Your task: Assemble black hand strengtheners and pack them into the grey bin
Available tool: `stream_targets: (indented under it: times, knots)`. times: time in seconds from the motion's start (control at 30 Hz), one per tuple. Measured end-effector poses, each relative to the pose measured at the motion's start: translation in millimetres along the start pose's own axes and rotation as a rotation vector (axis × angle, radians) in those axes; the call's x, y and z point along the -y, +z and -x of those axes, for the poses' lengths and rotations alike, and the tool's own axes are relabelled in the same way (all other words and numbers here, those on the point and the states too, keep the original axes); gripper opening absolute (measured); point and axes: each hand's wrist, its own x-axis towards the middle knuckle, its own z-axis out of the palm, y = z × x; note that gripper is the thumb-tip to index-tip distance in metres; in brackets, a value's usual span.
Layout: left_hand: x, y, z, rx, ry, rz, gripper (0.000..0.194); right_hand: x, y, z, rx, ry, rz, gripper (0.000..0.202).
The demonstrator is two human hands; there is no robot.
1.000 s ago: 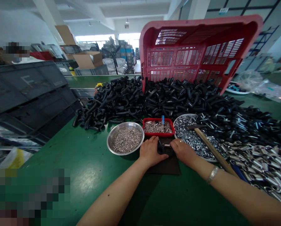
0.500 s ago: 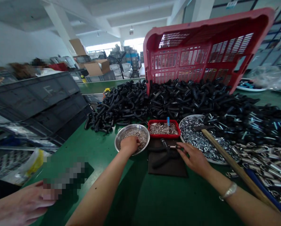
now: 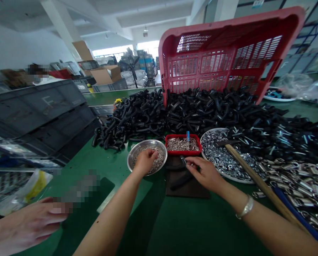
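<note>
Over the steel bowl [image 3: 132, 164] of small metal parts is my left hand [image 3: 146, 161], its fingers pinched together; anything between them is too small to make out. My right hand [image 3: 203, 172] has its fingers closed at the metal joint of a black-handled tool [image 3: 180, 180], which lies on a dark pad [image 3: 188, 192]. The fingers partly hide the tool and its spring. Just behind the pad, a red tray [image 3: 170, 153] holds small pins and a blue-handled screwdriver [image 3: 188, 136].
A white dish [image 3: 229, 177] of metal pieces, a wooden-handled hammer [image 3: 251, 174] and loose springs [image 3: 300, 188] lie right. Black handles [image 3: 196, 110] are heaped behind, below a tilted red crate [image 3: 217, 28]. Another person's hand [image 3: 28, 224] is at lower left.
My right hand has moved left over the tool's joint and covers the spring. My left hand has lifted slightly in the bowl. The view has shifted a little.
</note>
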Motion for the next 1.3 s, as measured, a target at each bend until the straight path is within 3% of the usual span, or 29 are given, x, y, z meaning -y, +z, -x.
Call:
stream_targets:
  times: [0.13, 0.27, 0.4, 0.57, 0.73, 1.0, 1.2, 1.3]
  knots:
    - [-11.3, 11.3, 9.2, 0.091, -0.055, 0.412, 0.025, 20.4, 15.5, -22.0, 0.014, -0.047, -0.108, 0.024]
    - [-20.8, 19.4, 19.4, 0.217, -0.16, 0.709, 0.031, 34.8, 31.1, -41.3, -0.083, -0.077, -0.255, 0.018]
    - [-27.9, 20.5, 27.2, 0.204, -0.28, 0.901, 0.034, 38.7, 40.1, -49.6, -0.17, -0.032, -0.367, 0.012]
    - [-31.6, 15.2, 30.9, 0.317, -0.326, 0.962, 0.033, 34.6, 32.2, -51.2, -0.044, 0.009, -0.498, 0.013]
    - [-36.7, 18.0, 29.8, 0.469, -0.336, 1.006, 0.032, 28.0, 18.8, -49.1, -0.014, -0.143, -0.249, 0.012]
    - [-51.5, 47.3, 29.4, 0.454, -0.425, 1.036, 0.033, 10.3, 16.9, -30.1, -0.054, -0.079, 0.02, 0.013]
    - [-54.5, 61.2, 33.9, 0.519, -0.549, 1.194, 0.029, 1.5, 8.3, -19.3, 0.013, -0.155, 0.172, 0.017]
    - [-56.5, 65.4, 35.5, 0.561, -0.612, 1.272, 0.028, -0.5, 10.5, -14.5, -0.014, -0.176, 0.294, 0.021]
